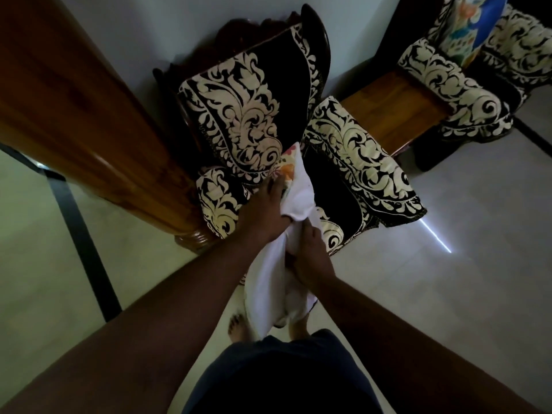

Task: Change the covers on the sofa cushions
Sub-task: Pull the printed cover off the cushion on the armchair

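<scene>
I hold a white cushion (273, 289) upright in front of an armchair (248, 127) draped in black cloth with cream scrollwork. A floral cover (288, 167), turned white side out, is bunched over the cushion's top end. My left hand (265, 210) grips the cover's gathered edge at the upper left. My right hand (309, 258) grips the white fabric just below it, fingers curled into the folds. The cushion's lower end hangs near my feet.
A wooden door (89, 121) stands close on the left. A small wooden side table (394, 112) sits between the armchair and a second patterned chair (466, 94), which carries a floral and blue cushion (475, 28). Pale floor tiles (463, 234) spread to the right.
</scene>
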Motion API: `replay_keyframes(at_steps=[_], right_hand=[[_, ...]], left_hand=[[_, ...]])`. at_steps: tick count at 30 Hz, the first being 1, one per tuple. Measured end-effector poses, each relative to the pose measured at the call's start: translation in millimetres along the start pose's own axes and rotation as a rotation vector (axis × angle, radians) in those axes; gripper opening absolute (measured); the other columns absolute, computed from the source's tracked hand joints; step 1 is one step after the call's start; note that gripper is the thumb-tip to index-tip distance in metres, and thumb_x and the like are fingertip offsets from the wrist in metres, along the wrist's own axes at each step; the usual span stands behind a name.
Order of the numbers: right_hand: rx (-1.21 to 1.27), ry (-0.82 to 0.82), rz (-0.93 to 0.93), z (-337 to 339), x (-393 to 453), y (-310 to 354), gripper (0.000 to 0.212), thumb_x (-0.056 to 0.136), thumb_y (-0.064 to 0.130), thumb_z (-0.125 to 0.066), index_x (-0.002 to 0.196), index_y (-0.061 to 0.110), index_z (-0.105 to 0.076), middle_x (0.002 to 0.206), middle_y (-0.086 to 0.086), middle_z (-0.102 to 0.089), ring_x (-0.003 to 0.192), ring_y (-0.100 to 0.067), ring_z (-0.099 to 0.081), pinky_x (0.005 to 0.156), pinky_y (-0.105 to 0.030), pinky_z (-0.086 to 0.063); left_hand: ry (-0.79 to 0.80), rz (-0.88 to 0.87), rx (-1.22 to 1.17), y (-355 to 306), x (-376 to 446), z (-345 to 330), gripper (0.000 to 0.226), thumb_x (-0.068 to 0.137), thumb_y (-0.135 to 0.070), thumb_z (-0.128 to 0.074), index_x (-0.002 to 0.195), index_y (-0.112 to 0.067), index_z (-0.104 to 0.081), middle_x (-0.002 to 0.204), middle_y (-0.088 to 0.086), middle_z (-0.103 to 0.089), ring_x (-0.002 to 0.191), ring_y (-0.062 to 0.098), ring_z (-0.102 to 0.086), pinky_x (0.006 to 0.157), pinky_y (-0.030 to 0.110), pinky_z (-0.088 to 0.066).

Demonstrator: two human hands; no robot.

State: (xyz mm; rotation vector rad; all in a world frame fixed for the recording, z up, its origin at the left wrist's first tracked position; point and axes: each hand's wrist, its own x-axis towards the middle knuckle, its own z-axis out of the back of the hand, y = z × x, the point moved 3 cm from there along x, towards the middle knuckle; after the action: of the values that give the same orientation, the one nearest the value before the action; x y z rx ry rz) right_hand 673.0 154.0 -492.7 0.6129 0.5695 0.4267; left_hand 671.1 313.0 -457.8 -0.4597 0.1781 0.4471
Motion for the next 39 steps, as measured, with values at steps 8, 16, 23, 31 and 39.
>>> replay_keyframes(at_steps=[8, 16, 23, 31, 39], right_hand=[[0.047, 0.061, -0.115, 43, 23, -34, 0.115, 0.077, 0.052, -0.082, 0.161, 0.029, -0.007, 0.154, -0.016, -0.032, 0.138, -0.033, -0.039, 0.106, -0.04, -0.039], [0.004, 0.061, 0.014, 16, 1, -20, 0.115, 0.078, 0.047, -0.083, 0.16, 0.021, -0.006, 0.157, -0.012, -0.024, 0.137, -0.03, -0.037, 0.104, -0.036, -0.042], [0.038, 0.142, -0.067, 11, -1, -5, 0.112, 0.073, 0.031, -0.086, 0.158, 0.021, -0.013, 0.157, -0.008, -0.023, 0.142, -0.033, -0.031, 0.107, -0.042, -0.04], [0.001, -0.037, -0.238, 19, 45, 37, 0.107, 0.078, 0.069, -0.063, 0.157, 0.029, -0.003, 0.149, -0.014, -0.038, 0.13, -0.035, -0.047, 0.099, -0.051, -0.049], [0.012, -0.135, 0.027, 67, 40, 31, 0.049, 0.089, 0.029, -0.066, 0.135, 0.027, -0.05, 0.113, -0.002, -0.069, 0.098, -0.025, -0.065, 0.077, -0.035, -0.051]], left_hand=[[0.007, 0.04, -0.311, 45, 0, -4, 0.062, 0.097, -0.022, -0.059, 0.152, -0.033, -0.034, 0.147, 0.003, -0.054, 0.127, 0.029, -0.057, 0.099, 0.042, -0.05], [0.345, -0.002, -0.872, 29, -12, 15, 0.109, 0.088, -0.006, -0.069, 0.158, -0.046, 0.004, 0.167, -0.011, 0.016, 0.153, 0.011, 0.005, 0.121, 0.041, -0.02], [-0.016, 0.021, -0.336, 9, 32, 17, 0.069, 0.093, -0.049, -0.066, 0.15, -0.025, -0.037, 0.148, 0.009, -0.051, 0.133, 0.031, -0.05, 0.101, 0.04, -0.045], [-0.216, 0.272, -0.507, 13, 38, 20, 0.036, 0.105, -0.04, -0.046, 0.123, -0.015, -0.065, 0.119, 0.01, -0.068, 0.106, 0.028, -0.062, 0.076, 0.028, -0.041], [-0.161, 0.567, -0.353, 69, 23, 7, 0.042, 0.108, -0.039, -0.039, 0.13, -0.009, -0.058, 0.129, 0.015, -0.063, 0.118, 0.034, -0.059, 0.081, 0.031, -0.037]])
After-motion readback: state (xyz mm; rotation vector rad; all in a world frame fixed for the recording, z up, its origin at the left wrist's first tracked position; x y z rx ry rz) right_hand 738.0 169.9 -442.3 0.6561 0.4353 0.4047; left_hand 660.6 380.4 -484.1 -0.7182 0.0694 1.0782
